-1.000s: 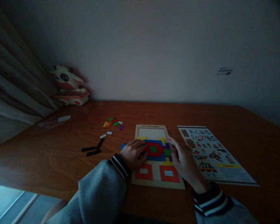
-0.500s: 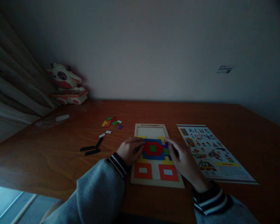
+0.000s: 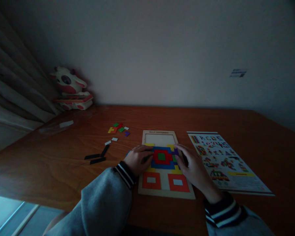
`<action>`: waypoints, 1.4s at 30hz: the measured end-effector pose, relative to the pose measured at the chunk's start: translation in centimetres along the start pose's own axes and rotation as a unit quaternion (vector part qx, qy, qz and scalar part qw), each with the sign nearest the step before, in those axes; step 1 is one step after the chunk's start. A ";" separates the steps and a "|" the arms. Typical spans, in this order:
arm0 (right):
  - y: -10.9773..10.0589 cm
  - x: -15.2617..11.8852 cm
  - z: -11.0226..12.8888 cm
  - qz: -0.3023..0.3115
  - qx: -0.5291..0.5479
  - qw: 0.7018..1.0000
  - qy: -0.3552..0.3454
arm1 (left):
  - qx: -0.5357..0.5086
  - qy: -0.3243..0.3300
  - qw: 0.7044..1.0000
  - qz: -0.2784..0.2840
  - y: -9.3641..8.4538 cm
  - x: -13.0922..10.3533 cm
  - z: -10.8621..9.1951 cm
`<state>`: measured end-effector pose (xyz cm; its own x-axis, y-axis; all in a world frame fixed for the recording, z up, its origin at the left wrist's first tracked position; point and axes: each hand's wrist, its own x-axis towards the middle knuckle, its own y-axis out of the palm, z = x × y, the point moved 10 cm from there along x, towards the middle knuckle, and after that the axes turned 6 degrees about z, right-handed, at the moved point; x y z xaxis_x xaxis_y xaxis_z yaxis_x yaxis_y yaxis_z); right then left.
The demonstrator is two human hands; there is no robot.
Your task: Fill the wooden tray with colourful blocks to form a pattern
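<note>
A wooden puzzle board (image 3: pixel 166 194) lies in front of me, filled in part with flat coloured pieces. In its middle, a blue piece (image 3: pixel 161 166) frames a red ring around a green square (image 3: pixel 161 156). My left hand (image 3: pixel 137 160) rests over the board's left side, fingertips at the blue piece's left edge, thumb apart; it covers what lies beneath. On the opposite side, my right hand (image 3: pixel 190 164) touches the purple and green pieces (image 3: pixel 174 158) with spread thumb and fingers. Two red squares with pale centres (image 3: pixel 151 181) sit along the board's near end.
Several small coloured pieces (image 3: pixel 121 129) and black strips (image 3: pixel 97 160) lie on the table to the left. A printed pattern sheet (image 3: pixel 243 179) lies right of the board. A cow-shaped toy (image 3: pixel 73 90) stands at the back left, beside a curtain (image 3: pixel 17 82).
My right hand's fingers have drawn slightly closer together over the board's right side. The left hand stays nearly in place, and the pieces look unchanged.
</note>
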<state>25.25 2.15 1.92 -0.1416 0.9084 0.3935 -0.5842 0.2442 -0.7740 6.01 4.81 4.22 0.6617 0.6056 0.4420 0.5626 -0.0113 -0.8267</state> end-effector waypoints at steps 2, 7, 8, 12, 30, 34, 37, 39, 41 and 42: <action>-0.1 0.2 -0.1 -0.004 0.001 1.000 0.009 | -0.001 0.000 1.000 -0.002 0.0 0.0 0.1; -0.2 0.4 -0.4 -0.021 -0.002 0.999 0.026 | -0.006 -0.001 1.000 -0.001 0.2 -0.2 0.2; -0.2 0.4 -0.4 -0.020 -0.006 0.999 0.025 | -0.006 -0.002 1.000 0.000 0.3 -0.2 0.3; 0.0 0.2 0.2 -0.004 -0.041 0.999 0.013 | -0.003 0.004 1.000 0.002 0.3 -0.1 0.2; 0.6 -0.1 4.2 0.059 -0.130 0.985 -0.093 | 0.085 0.056 0.995 0.019 0.6 -0.2 -1.3; 0.6 0.0 4.4 0.058 -0.139 0.984 -0.096 | 0.080 0.052 0.995 0.032 0.9 -0.2 -1.2; 0.5 0.0 4.5 0.051 -0.150 0.983 -0.095 | 0.072 0.049 0.995 0.041 1.0 -0.1 -1.2; 0.4 0.0 4.5 0.049 -0.147 0.983 -0.093 | 0.072 0.046 0.995 0.048 1.0 0.0 -1.3; 0.5 0.0 4.4 0.053 -0.143 0.984 -0.090 | 0.078 0.042 0.995 0.054 0.9 0.1 -1.5; 0.6 0.0 4.4 0.057 -0.142 0.984 -0.088 | 0.083 0.039 0.994 0.057 1.0 0.2 -1.6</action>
<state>21.39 0.84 3.64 -0.3446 0.8685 0.3563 -0.3133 0.2514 -0.9158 7.43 3.67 4.04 0.7566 0.5442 0.3626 0.3967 0.0589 -0.9161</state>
